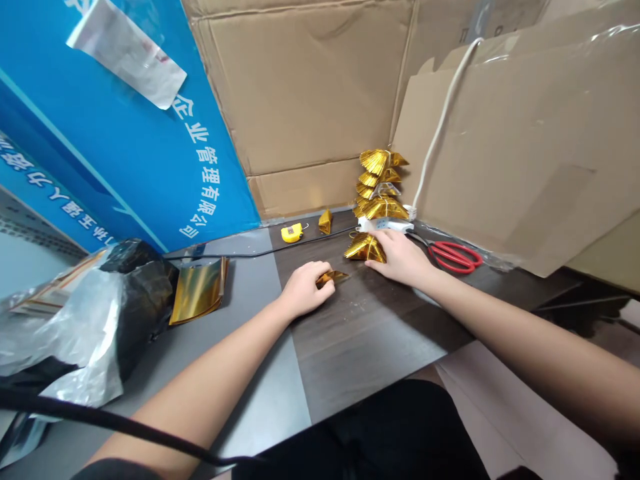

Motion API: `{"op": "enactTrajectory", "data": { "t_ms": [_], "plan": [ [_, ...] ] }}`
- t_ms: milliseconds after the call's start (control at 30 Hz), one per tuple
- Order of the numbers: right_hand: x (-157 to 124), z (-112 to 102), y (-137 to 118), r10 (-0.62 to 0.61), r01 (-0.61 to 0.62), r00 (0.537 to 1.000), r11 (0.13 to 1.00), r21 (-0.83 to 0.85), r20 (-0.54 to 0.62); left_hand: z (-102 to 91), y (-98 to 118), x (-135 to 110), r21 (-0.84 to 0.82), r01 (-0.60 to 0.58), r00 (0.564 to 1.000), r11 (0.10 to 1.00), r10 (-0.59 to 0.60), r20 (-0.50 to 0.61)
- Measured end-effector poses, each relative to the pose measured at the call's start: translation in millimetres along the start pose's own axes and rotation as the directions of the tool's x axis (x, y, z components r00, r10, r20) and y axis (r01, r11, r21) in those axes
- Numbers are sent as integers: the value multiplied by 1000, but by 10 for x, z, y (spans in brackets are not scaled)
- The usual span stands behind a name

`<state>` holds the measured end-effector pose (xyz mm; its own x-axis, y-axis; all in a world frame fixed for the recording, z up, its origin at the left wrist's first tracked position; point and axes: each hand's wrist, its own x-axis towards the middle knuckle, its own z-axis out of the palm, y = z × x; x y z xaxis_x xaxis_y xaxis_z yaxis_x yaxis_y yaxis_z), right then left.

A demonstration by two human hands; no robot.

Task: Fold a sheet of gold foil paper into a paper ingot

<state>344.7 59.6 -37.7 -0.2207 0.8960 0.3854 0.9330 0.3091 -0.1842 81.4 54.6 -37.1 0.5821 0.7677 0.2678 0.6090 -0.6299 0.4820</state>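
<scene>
My left hand [307, 289] is closed around a small folded piece of gold foil paper [334, 275], its pointed end sticking out to the right. My right hand [399, 256] rests on a fanned bundle of folded gold paper [364, 248], fingers curled over its right side. Behind it, a stack of similar gold paper bundles [383, 208] leans by the cardboard, some with bands around them. One single folded gold piece [325, 221] lies farther back, between the stack and a yellow tape measure [292, 233]. Flat gold sheets [199, 291] lie to the left.
Red-handled scissors [455, 256] and a white power strip [387, 225] are near my right hand. A black cable [250, 255] crosses the table. Cardboard [320, 93] and a blue panel [125, 133] stand behind. Plastic bags [100, 320] sit at left.
</scene>
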Motion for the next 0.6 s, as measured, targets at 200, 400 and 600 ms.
{"op": "enactTrajectory", "data": {
  "t_ms": [200, 400, 600],
  "plan": [
    [119, 128, 60, 24, -21, 998, 999, -48, 67, 1, 27, -38, 136, 41, 997, 990, -49, 56],
    [280, 110, -133, -189, 169, 971, 976, 137, 148, 1, 80, -75, 207, -15, 996, 978, -5, 93],
    [641, 195, -440, -328, 278, 931, 921, 272, 160, -100, 6, -83, 258, 178, 984, 950, -178, -21]
  ]
}}
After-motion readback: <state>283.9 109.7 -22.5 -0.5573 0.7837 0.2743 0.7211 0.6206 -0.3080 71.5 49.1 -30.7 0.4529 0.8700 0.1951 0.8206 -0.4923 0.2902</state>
